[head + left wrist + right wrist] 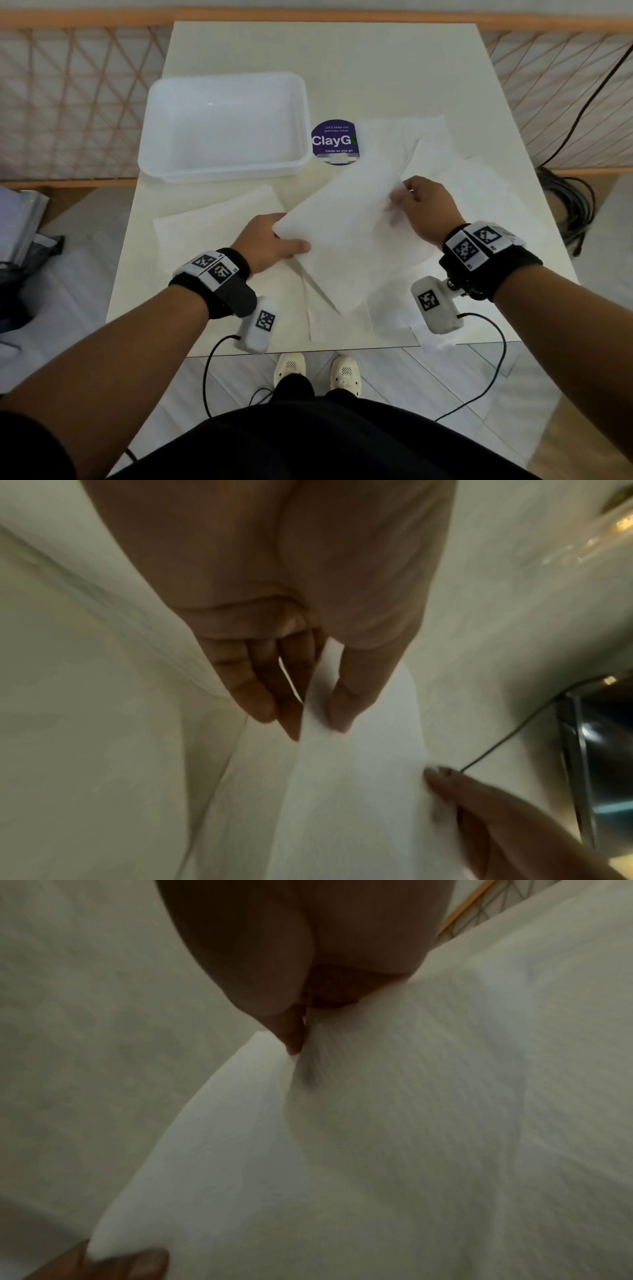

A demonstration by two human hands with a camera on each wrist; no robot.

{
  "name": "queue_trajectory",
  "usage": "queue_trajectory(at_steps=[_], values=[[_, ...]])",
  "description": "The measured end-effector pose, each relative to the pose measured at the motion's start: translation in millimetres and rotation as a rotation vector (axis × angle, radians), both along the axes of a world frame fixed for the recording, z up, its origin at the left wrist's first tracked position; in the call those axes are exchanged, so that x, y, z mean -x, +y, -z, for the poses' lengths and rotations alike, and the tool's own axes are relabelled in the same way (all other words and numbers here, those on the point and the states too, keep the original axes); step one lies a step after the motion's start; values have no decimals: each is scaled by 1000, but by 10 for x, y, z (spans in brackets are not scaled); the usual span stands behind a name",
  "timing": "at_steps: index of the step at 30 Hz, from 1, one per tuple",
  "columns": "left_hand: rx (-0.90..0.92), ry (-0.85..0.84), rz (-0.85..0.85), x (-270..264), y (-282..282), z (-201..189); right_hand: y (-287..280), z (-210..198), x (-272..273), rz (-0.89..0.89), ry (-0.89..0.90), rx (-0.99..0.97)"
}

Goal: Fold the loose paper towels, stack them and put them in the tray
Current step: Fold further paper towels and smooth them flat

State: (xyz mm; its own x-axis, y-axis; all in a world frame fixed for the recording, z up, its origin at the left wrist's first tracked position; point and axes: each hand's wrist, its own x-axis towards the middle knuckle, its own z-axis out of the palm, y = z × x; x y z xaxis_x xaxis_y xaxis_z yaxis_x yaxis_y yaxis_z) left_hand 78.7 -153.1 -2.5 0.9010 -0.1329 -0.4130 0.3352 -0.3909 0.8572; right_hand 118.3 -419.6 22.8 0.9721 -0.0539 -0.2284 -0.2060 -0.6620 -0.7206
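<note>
Item under inspection: one paper towel [346, 236], held clear of the table [376, 68] above the near centre, sloping from a raised far edge down toward the person. Its long axis runs from the near-left corner to the far-right corner, and each end is held by a hand.

The left hand [270, 240] holds the near-left corner, thumb on top and fingers [253, 696] underneath; the left wrist view confirms the sheet's edge is pinched between them. The right hand [424, 209] pinches the far-right edge between thumb and curled fingers (the right wrist view shows the paper puckering at the fingertip). Neither hand is free.

Judgement: the fold is in hand but not made; the sheet hangs as a single layer. The coming move depends on bringing the two held corners together, and the right hand, being the farther and higher, appears better placed to carry its edge toward the left.

Surroundings: a folded towel [219, 219] lies flat just left of the left hand. Loose towels [428, 144] lie overlapped beyond the right hand, and more under the held sheet. The tray [150, 137] stands at far left, holding no towels. A round purple sticker [334, 140] sits between tray and loose towels.
</note>
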Motion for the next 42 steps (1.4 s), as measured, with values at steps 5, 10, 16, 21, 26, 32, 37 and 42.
queue_trajectory(at_steps=[5,10,16,21,26,32,37,42], values=[[215,47,-327,-10,-110,-75,-127,114,117,118,67,-130],[201,101,-266,47,-192,-119,-150,170,225,82,9,-232],[4,-21,64,172,-173,-184,-168,102,337,-73,79,-377],[-112,-59,73,203,-116,-176,-255,50,351,-174,149,-375],[-80,-104,6,245,-46,-187,-274,51,343,-151,115,-406],[-102,-201,-11,192,1,-218,-240,50,294,-134,66,-417],[-195,-287,6,122,32,-227,-241,45,236,-123,2,-307],[-297,-364,20,86,26,-224,-262,51,182,-199,-30,-153]])
